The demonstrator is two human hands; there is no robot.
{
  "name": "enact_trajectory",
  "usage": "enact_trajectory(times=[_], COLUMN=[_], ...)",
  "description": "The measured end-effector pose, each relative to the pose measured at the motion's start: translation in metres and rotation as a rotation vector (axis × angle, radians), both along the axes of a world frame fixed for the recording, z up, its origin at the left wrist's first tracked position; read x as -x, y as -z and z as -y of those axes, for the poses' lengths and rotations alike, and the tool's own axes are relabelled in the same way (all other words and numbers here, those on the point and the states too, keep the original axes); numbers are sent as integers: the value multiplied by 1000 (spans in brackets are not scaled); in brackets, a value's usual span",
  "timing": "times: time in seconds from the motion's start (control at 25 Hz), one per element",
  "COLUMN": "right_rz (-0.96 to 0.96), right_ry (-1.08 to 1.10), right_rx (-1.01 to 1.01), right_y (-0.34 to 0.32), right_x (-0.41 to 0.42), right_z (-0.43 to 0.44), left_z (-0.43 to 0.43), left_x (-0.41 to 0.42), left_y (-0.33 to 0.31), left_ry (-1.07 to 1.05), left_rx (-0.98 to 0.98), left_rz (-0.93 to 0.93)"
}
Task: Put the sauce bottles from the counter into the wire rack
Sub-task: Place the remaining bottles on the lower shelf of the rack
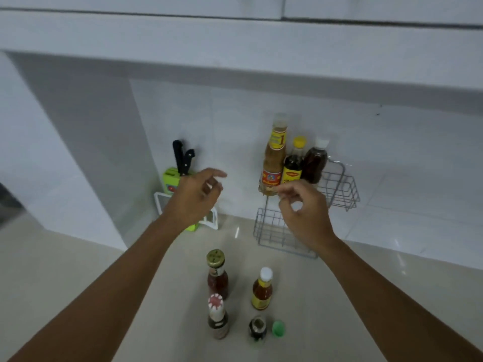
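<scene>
Standing in the upper tier of the wire rack, against the back wall, three sauce bottles are already seen: a tall tan bottle, a dark yellow-capped bottle and a brown white-capped bottle. The lower tier appears to hold nothing. Four bottles are left on the surface nearer its front edge: a red one with a gold cap, an orange one with a white cap, one with a red-and-white cap and a small dark uncapped one, beside which a loose green cap lies. The task is judged a little under half done.

Nothing is held by either hand. The left hand hovers with fingers loosely spread, near a green knife block. The right hand is raised before the rack, its fingers curled but closed on nothing.
</scene>
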State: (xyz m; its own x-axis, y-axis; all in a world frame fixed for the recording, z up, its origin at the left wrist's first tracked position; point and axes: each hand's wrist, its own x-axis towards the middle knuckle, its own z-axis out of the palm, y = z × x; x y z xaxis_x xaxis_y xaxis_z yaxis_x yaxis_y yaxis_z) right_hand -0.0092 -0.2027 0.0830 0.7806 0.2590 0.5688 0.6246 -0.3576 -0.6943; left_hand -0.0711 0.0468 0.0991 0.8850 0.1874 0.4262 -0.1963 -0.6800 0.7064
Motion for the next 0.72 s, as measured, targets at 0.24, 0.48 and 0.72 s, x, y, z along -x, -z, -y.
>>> enact_trajectory(times=[0.24, 0.48, 0.72], right_rz=[-404, -349, -362], right_ry=[-389, -466, -403], right_rx=[524, 731, 813], right_y=[55, 79, 77], right_x=[45, 63, 58], right_z=[-56, -82, -92], left_z=[-38, -4, 15], left_x=[66, 94, 69], left_y=[164, 238, 255], left_ry=[24, 112, 35], left_rx=[357, 438, 643], left_rz=[-446, -601, -549])
